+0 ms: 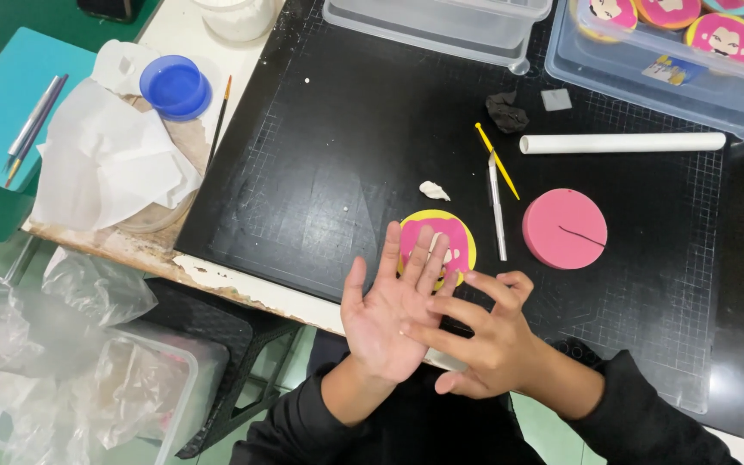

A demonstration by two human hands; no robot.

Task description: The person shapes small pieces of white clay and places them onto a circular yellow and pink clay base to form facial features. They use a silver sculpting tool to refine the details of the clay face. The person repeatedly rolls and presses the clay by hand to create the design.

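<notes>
While the head view looked down, the left hand lay palm-up and spread flat at lower centre, holding nothing; the right hand pressed open fingers across its palm. Just above them on the black cutting mat sat a yellow-rimmed pink clay disc. At upper right, clear plastic tubs held similar round pink-and-yellow pieces.

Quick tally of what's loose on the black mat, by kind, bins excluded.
Round discs: 2, yellow-and-pink disc, plain pink disc
Thin tools: 2, yellow tool, silver tool
White roller: 1
Clay lumps: 2, white lump, dark lump
Grey square: 1
Total: 8
</notes>
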